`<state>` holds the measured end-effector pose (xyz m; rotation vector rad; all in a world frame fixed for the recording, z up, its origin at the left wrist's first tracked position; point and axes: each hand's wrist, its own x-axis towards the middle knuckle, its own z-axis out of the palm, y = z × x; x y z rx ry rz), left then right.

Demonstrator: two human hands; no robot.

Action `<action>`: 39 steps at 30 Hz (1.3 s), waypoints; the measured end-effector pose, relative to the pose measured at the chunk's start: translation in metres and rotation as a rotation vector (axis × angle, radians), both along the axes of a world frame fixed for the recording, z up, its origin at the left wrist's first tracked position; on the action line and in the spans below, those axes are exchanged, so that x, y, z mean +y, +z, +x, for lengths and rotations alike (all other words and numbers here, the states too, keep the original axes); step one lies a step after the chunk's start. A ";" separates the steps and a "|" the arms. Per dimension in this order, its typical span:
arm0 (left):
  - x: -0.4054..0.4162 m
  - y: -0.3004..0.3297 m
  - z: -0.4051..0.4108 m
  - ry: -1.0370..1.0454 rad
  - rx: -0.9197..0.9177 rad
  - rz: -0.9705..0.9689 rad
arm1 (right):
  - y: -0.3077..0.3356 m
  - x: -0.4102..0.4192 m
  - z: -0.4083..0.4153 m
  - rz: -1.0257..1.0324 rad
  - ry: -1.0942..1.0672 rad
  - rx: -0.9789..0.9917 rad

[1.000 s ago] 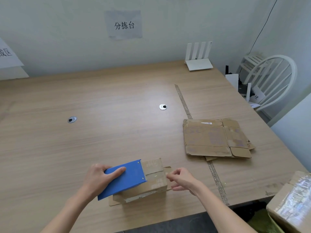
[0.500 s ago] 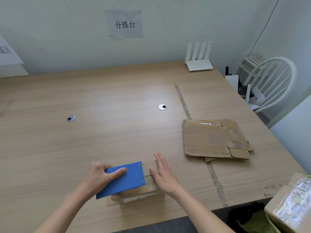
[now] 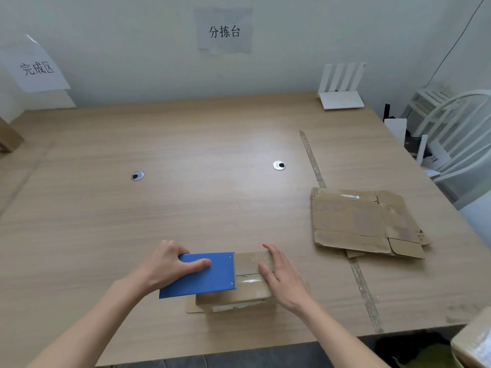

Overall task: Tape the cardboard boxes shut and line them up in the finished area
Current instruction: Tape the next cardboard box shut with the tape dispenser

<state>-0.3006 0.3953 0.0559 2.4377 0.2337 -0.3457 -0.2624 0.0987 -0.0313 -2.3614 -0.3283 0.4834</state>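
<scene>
Lying near-centre on the table (image 3: pixel 212 144), cardboard box (image 3: pixel 248 281), long axis left-right. Left hand (image 3: pixel 166 264) grips blue tape dispenser (image 3: pixel 202 274) over its left end; right hand (image 3: pixel 283 277), fingers straight, presses its right end.

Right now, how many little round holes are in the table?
2: one hole on the left, one hole further right, both beyond the hands. The box might hide more.
</scene>
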 end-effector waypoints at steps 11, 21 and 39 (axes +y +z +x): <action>0.073 0.001 -0.032 0.134 0.027 0.038 | -0.004 -0.002 0.003 -0.032 0.012 -0.009; 0.090 -0.012 -0.027 0.144 0.062 0.002 | -0.010 0.001 0.003 0.013 0.015 0.025; 0.101 -0.052 -0.036 0.130 0.085 -0.052 | -0.010 0.004 0.001 0.044 0.000 0.034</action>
